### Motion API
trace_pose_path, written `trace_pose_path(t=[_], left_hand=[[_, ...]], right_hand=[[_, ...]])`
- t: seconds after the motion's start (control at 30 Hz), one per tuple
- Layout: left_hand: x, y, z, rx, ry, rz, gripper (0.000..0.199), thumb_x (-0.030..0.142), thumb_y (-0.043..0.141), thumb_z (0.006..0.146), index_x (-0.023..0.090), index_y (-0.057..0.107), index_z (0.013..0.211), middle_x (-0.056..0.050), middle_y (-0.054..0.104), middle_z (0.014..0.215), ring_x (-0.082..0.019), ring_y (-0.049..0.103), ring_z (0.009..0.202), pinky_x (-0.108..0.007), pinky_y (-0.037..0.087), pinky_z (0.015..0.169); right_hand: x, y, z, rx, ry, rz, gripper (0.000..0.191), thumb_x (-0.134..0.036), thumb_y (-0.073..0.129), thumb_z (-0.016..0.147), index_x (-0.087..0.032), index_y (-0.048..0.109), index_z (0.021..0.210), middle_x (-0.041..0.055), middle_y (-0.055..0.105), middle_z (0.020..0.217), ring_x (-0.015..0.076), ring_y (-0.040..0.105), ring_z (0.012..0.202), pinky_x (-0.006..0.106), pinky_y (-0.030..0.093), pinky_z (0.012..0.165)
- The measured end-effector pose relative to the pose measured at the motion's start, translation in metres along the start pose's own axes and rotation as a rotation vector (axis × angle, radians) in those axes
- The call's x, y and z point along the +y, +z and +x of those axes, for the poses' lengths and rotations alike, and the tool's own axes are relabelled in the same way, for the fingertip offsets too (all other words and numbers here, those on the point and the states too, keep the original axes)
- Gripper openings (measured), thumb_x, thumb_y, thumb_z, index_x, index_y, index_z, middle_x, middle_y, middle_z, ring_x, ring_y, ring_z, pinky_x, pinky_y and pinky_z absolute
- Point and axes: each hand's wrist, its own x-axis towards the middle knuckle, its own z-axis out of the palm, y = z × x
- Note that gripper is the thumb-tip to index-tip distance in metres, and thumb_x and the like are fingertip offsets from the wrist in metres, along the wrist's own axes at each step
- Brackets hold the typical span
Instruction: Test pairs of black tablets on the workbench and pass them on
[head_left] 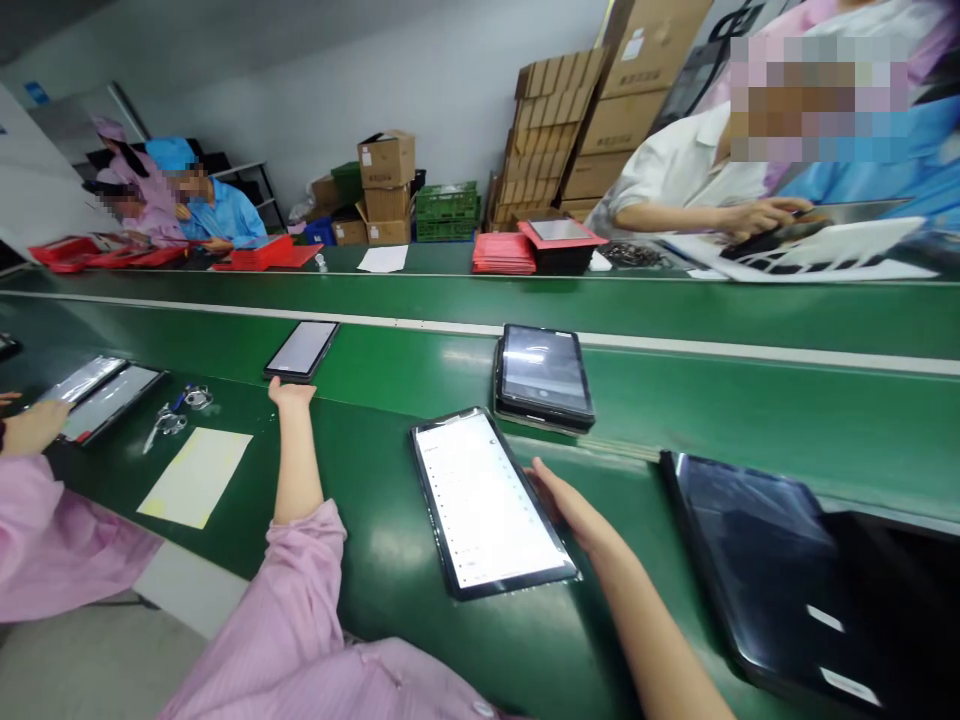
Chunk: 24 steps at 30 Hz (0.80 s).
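My left hand is stretched out to the near edge of a tablet with a pale lit screen, gripping it there; part of the fingers is hidden under that edge. A second tablet, larger in view, shows a white page with lines of small text. My right hand holds it by its right side, with some fingers out of sight behind the edge. Clear film sticks out at this tablet's lower corner. Just beyond it lies a stack of tablets, the top one with a dim grey screen.
Dark tablets lie at the right on the green bench. Left are a pale yellow sheet, tangled clear-and-metal pieces and a co-worker's hand at more tablets. Red trays and other people are across the bench.
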Motion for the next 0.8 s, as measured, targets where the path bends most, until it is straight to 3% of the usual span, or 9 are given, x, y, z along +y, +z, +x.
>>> trace_pose_path(t=[0.07,0.17,0.27,0.4,0.53,0.67,0.8], left_hand=[[0.008,-0.018,0.015,-0.050,-0.016,-0.009,0.059,0.046,0.008,0.099,0.017,0.052,0.125,-0.017,0.052,0.137,-0.025,0.046,0.131,-0.044,0.040,0.102],[0.008,-0.030,0.037,-0.088,-0.056,0.009,0.065,0.052,0.005,0.099,0.017,0.054,0.124,-0.017,0.056,0.128,-0.026,0.053,0.122,-0.045,0.046,0.094],[0.001,-0.032,0.056,-0.037,-0.115,0.070,0.062,0.054,0.009,0.099,0.017,0.052,0.125,-0.017,0.054,0.125,-0.025,0.056,0.116,-0.045,0.049,0.089],[-0.015,-0.023,0.071,0.047,-0.178,0.199,0.049,0.054,0.030,0.097,0.020,0.052,0.125,-0.016,0.049,0.129,-0.025,0.055,0.121,-0.045,0.050,0.094],[-0.039,-0.011,0.073,0.065,-0.124,0.312,0.030,0.042,0.044,0.099,0.022,0.056,0.118,-0.013,0.055,0.128,-0.019,0.059,0.122,-0.033,0.050,0.096],[-0.057,-0.006,0.066,0.059,-0.026,0.401,0.013,0.020,0.045,0.100,0.015,0.056,0.103,-0.012,0.065,0.106,-0.014,0.069,0.101,-0.026,0.054,0.088],[-0.066,-0.005,0.048,0.028,0.040,0.460,0.013,0.010,0.045,0.096,0.015,0.053,0.087,-0.006,0.065,0.083,-0.011,0.072,0.081,-0.025,0.057,0.082]], right_hand=[[-0.001,0.008,-0.006,-0.074,0.099,0.117,0.059,-0.065,0.046,0.094,-0.013,0.072,0.101,0.0137,0.077,0.090,0.0245,0.073,0.076,0.033,0.057,0.066],[-0.004,0.017,-0.015,-0.075,0.147,0.210,0.058,-0.058,0.041,0.099,-0.011,0.073,0.105,0.0155,0.078,0.100,0.0239,0.075,0.079,0.032,0.058,0.072],[-0.008,0.024,-0.023,-0.008,0.187,0.279,0.053,-0.054,0.044,0.100,-0.010,0.074,0.105,0.0148,0.078,0.098,0.0233,0.075,0.077,0.034,0.060,0.075],[-0.009,0.034,-0.029,0.083,0.192,0.367,0.048,-0.050,0.046,0.101,-0.011,0.073,0.105,0.0142,0.078,0.103,0.0230,0.076,0.082,0.034,0.060,0.080],[-0.002,0.041,-0.032,0.175,0.173,0.404,0.048,-0.051,0.050,0.099,-0.009,0.072,0.103,0.0146,0.078,0.095,0.0234,0.076,0.076,0.034,0.061,0.075],[0.011,0.044,-0.041,0.276,0.120,0.449,0.047,-0.053,0.051,0.098,-0.010,0.073,0.101,0.0131,0.079,0.094,0.0233,0.075,0.075,0.033,0.061,0.072],[0.037,0.040,-0.064,0.419,0.063,0.462,0.044,-0.050,0.048,0.100,-0.015,0.075,0.100,0.0087,0.079,0.099,0.0219,0.075,0.086,0.030,0.060,0.079]])
